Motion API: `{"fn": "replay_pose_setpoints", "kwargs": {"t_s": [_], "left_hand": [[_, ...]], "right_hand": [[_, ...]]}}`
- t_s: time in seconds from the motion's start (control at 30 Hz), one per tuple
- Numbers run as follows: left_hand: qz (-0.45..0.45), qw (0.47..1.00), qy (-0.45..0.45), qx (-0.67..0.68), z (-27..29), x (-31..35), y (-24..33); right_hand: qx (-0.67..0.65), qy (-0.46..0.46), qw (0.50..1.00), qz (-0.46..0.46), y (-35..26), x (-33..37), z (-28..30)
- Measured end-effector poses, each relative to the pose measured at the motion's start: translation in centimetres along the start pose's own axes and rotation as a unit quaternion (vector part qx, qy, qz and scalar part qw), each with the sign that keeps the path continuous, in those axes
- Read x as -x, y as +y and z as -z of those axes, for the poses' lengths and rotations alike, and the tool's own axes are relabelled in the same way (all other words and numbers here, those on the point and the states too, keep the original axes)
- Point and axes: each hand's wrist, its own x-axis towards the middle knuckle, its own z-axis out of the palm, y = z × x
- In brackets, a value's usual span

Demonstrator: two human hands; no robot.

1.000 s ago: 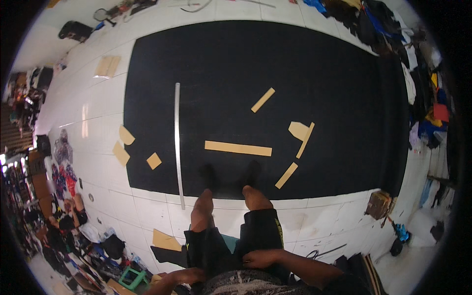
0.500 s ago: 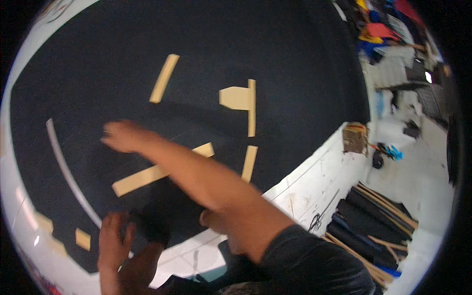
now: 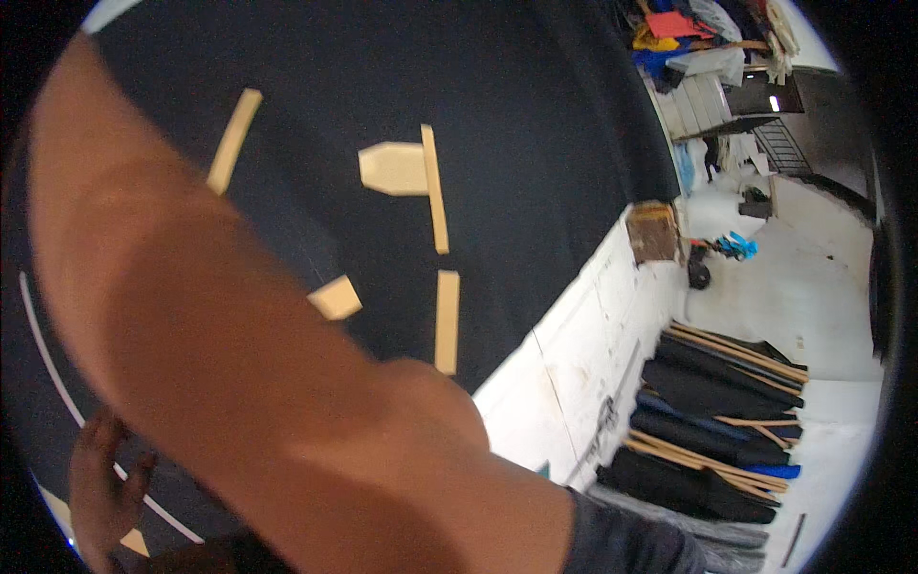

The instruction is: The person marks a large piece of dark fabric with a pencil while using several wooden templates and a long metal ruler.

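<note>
At the lower left, my left hand rests on the black cloth. Its thumb stands apart from the fingers and I see nothing gripped. A thin curved white strip runs past it, partly behind the hand. My right forearm crosses the view up to the top left, large and close; the right hand lies beyond the picture's rim. Tan pattern pieces lie on the cloth: a narrow strip partly behind the arm, a pointed tab touching a long strip, a shorter strip, and a piece mostly hidden by the arm.
Along the right runs the white table edge, with a worn brown box at its corner. Rolls of dark fabric and wooden sticks stand beyond it. Colourful cloth is piled at the top right. A tan scrap lies by my left hand.
My right arm has swung toward the upper left and closer to the camera, taking its hand out of view. The whole view has shifted, so the cloth and pieces appear farther left.
</note>
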Motion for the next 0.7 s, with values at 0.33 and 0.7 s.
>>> {"fn": "replay_pose_setpoints", "kwargs": {"t_s": [0.33,0.7], "left_hand": [[-0.128,0.965,-0.015,0.229,2.5,2.0,-0.1],[-0.078,0.697,0.028,0.712,-0.1,3.3,13.0]], "right_hand": [[0.354,-0.136,0.914,-0.145,16.7,6.4,5.7],[0.506,-0.155,0.846,0.068,28.4,17.7,5.7]]}}
